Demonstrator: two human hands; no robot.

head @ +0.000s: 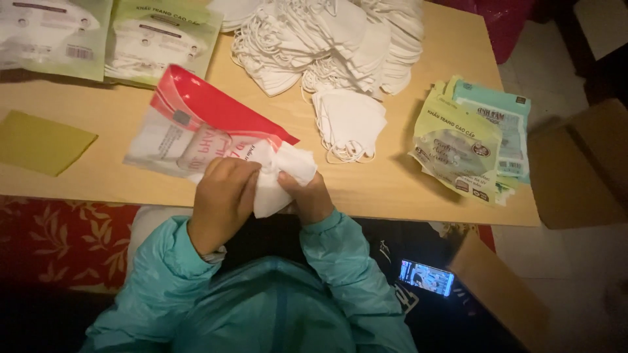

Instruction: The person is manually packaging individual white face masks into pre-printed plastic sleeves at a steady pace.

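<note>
Left hand (224, 196): at 6 o'clock on the wooden table (392, 183), fingers curled and pressed on the mouth of a red-and-white pouch (196, 131), which lies slanting toward 10 o'clock.
Right hand (307, 196): just beside the left, pinching a folded white mask (284, 176) at the pouch mouth; how far the mask is inside the pouch cannot be told.
Loose single mask (350, 124): at centre, flat.
Mask heap (327, 39): at 12 o'clock, white, ear loops tangled.
Green filled packets (98, 36): at 11 o'clock, two side by side.
Stack of green and teal pouches (471, 140): at 3 o'clock.
Yellow sheet (39, 140): at 9 o'clock.
Lit phone (426, 278): at 5 o'clock, below the table edge.
Cardboard box (579, 163): right of the table.
</note>
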